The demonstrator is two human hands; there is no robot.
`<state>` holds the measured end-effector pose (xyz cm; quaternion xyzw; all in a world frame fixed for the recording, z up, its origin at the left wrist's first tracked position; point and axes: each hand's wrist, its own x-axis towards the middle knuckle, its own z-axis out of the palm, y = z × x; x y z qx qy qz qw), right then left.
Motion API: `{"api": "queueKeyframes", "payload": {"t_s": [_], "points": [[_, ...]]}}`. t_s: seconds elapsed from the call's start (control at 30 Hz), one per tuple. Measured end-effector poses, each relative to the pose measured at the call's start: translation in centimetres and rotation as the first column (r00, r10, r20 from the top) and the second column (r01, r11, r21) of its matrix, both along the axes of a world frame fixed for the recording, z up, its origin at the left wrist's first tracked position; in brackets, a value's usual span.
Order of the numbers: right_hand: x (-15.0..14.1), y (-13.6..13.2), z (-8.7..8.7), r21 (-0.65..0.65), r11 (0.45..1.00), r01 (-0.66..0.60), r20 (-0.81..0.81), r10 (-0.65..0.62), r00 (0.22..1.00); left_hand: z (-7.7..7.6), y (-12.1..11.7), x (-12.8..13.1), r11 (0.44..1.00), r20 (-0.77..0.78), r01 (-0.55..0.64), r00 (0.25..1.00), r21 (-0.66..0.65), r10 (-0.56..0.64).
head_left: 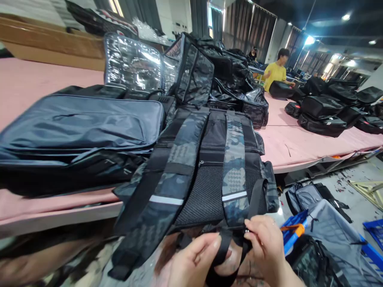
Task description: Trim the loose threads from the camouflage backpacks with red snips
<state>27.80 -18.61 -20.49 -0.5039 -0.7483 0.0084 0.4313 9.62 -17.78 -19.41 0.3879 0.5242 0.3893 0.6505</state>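
The straps [235,159] past the left hand [197,251] and right hand [266,241] are blue-grey camo, one pale stripe [234,196] each, on a mostly black pack [206,191]. The webbing [225,241] between them is plain black. A bag [98,123] off left's slate blue; the table [299,149] beyond is pink.

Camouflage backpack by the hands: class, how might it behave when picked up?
The backpack may sag: its fabric and mesh look soft. The picture-left shoulder strap would probably swing, since it droops past the backpack. Rolling seems unlikely; the backpack lies broadly flat.

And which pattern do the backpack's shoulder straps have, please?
The shoulder straps have dark blue-grey camouflage, best seen in the head view.
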Motion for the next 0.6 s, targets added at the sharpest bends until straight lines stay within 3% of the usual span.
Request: {"api": "queueKeyframes", "payload": {"t_s": [0.23,0.37,0.6], "points": [[0.2,0.5,1.0,0.046,0.998,-0.051,0.135,0.044,0.99,-0.4,-0.1,-0.4,0.981,-0.151,0.063,0.988,0.183,-0.035],[0.6,0.6,1.4,-0.041,0.989,-0.14,0.096,0.144,0.985,-0.6,-0.1,-0.5,0.959,-0.217,0.106,0.975,0.262,-0.048],[1.0,0.7,1.1,-0.139,0.97,-0.198,0.04,0.205,0.978,-1.3,0.0,-0.9,0.925,-0.322,0.171,0.945,0.339,-0.056]]}}
